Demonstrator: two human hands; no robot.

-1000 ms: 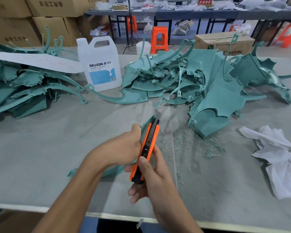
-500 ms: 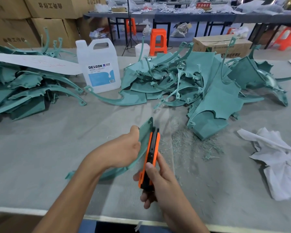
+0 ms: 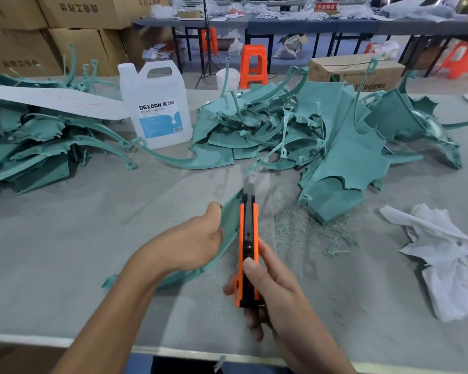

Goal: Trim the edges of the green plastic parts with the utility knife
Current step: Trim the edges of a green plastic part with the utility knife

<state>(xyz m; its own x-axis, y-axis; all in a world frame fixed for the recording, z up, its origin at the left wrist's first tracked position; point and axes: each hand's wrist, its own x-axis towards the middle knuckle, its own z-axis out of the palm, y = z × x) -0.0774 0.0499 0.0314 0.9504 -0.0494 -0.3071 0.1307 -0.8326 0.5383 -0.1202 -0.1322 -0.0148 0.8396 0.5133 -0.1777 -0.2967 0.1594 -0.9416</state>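
My left hand (image 3: 193,242) grips a curved green plastic part (image 3: 229,214) and holds it tilted above the grey table (image 3: 79,238). Its thin tail (image 3: 111,280) reaches down to the left. My right hand (image 3: 270,290) grips an orange and black utility knife (image 3: 249,247) that points away from me. The blade (image 3: 249,188) is out and lies along the part's right edge. A big heap of green parts (image 3: 322,136) lies behind, and another heap (image 3: 33,141) is at the far left.
A white DEXCON jug (image 3: 157,109) stands between the two heaps. Green shavings (image 3: 305,225) litter the table to the right of the knife. A crumpled white cloth (image 3: 449,255) lies at the right. Cardboard boxes (image 3: 52,28) and orange stools (image 3: 253,66) stand beyond the table.
My right hand has pushed the knife forward along the part's edge and turned it more upright. My left hand still holds the part in much the same place.
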